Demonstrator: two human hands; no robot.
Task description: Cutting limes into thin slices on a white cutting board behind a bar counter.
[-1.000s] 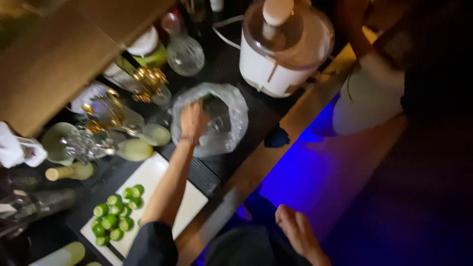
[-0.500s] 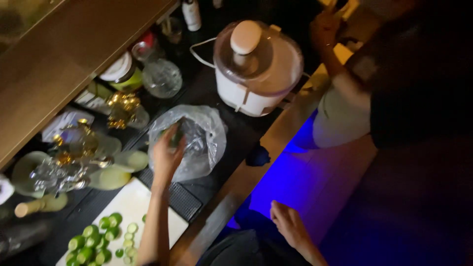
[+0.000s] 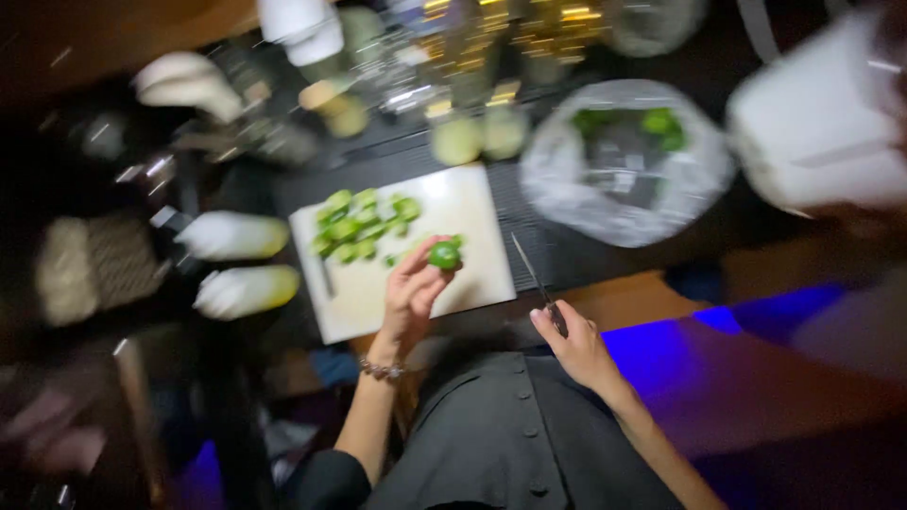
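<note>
Green lime point(image 3: 444, 255) now pinched in left fingers point(image 3: 416, 274) over the board point(image 3: 472, 217), no longer at the bag point(image 3: 624, 161); right hand point(image 3: 572, 345) grips a knife point(image 3: 534, 274).

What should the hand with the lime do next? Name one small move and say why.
Probably set the lime down flat on the white cutting board. The left hand pinches it just above the board, beside the pile of cut lime pieces, while the right hand already grips the knife at the board's edge.

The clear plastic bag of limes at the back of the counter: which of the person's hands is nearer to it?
Right. The right hand, gripping a knife, sits below the clear plastic bag. The left hand holds a lime over the white cutting board, farther left.
</note>
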